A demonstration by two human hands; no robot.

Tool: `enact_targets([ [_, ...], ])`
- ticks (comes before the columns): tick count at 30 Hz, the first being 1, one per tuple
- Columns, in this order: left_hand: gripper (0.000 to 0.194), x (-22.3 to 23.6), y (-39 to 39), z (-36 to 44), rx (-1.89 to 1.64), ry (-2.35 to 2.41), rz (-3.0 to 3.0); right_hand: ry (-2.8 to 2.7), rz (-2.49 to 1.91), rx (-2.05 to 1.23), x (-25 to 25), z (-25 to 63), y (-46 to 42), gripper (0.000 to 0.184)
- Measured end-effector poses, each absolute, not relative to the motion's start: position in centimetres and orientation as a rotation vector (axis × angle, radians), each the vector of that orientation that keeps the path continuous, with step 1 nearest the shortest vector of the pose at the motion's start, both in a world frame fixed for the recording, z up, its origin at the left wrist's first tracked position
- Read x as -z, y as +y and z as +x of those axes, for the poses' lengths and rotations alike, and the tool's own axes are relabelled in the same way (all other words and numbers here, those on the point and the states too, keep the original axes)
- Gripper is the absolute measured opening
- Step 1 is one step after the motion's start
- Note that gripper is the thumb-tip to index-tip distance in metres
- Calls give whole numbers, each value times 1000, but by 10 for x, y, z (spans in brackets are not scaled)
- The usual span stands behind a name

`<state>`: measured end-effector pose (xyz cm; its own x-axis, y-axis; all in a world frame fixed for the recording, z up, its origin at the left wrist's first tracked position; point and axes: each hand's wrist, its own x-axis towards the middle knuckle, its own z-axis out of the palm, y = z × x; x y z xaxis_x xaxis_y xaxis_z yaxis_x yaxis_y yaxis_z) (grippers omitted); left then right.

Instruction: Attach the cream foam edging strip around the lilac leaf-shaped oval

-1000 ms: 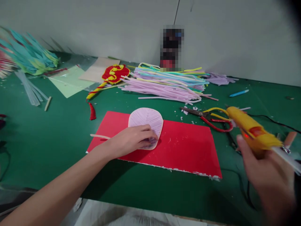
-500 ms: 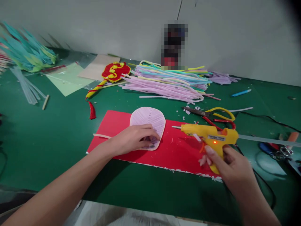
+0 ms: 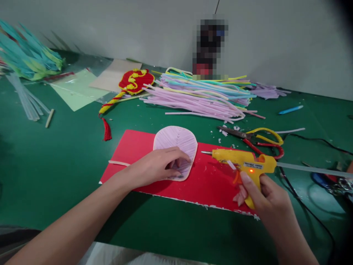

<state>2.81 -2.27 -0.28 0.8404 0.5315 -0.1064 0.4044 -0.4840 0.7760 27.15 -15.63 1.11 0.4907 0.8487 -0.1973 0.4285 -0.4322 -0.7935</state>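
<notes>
My left hand (image 3: 157, 166) presses down on the lower part of a pale lilac leaf-shaped fan piece (image 3: 175, 141) that lies on a red board (image 3: 212, 180). Its fingers are curled onto the piece. My right hand (image 3: 263, 197) grips a yellow hot glue gun (image 3: 244, 162) by its handle, a finger at the orange trigger. The gun's nozzle points left, a short way from the lilac piece's right edge. A clear glue stick (image 3: 314, 170) juts from the gun's back. A thin pale stick (image 3: 118, 163) lies on the board to the left of my hand.
Scissors with yellow and red handles (image 3: 252, 138) lie behind the gun. A heap of pastel strips (image 3: 201, 95) sits beyond the board. A red and yellow fan with a tassel (image 3: 129, 86), paper sheets (image 3: 75, 90), clear rods (image 3: 26, 101) and teal fringes (image 3: 24, 55) are at the far left. A black cord (image 3: 311, 217) runs right.
My right hand has brought the glue gun from the right edge down over the red board, nozzle toward the lilac piece. The left hand has stayed pressed on the piece.
</notes>
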Motion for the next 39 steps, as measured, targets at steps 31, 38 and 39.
enact_targets([
  [31,22,-10,-95,44,-428,1311,2113,-1061,-2038,-791,-7,264,-150,42],
  [38,23,-1,-85,41,-506,1302,1781,-1219,-2076,-939,-2,276,-143,37],
  [39,24,0,-85,40,-513,1294,1770,-1279,-2079,-900,-3,277,-141,37],
])
